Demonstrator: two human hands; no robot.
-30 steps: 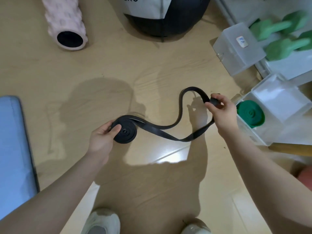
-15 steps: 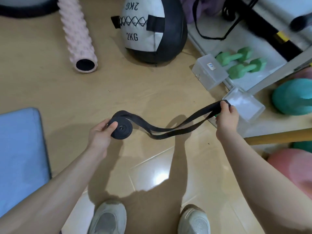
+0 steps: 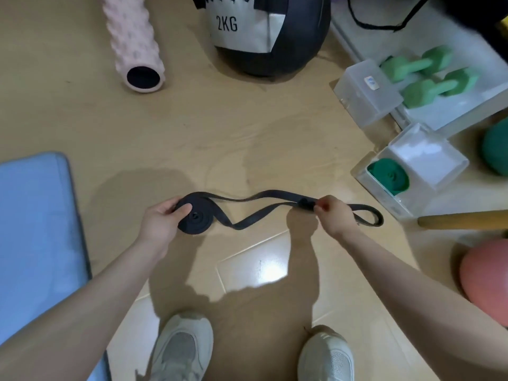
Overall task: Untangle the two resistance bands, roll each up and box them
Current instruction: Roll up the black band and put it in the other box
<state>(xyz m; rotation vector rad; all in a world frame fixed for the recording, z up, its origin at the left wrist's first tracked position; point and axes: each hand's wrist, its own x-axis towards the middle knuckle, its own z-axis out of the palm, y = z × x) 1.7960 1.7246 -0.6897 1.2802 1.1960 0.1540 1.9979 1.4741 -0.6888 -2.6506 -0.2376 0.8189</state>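
Hands: your left hand [image 3: 162,224] grips the half-rolled coil of the flat black rubber resistance band [image 3: 247,215], your right hand [image 3: 334,215] pinching its loose double strap.

A home workout corner: medicine ball [image 3: 264,37], foam roller [image 3: 134,42], green dumbbells [image 3: 428,75], blue mat [image 3: 35,229] on wood-look floor [image 3: 220,127].

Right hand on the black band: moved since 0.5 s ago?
Yes. The right hand slid along the black band toward the roll, away from the clear box.
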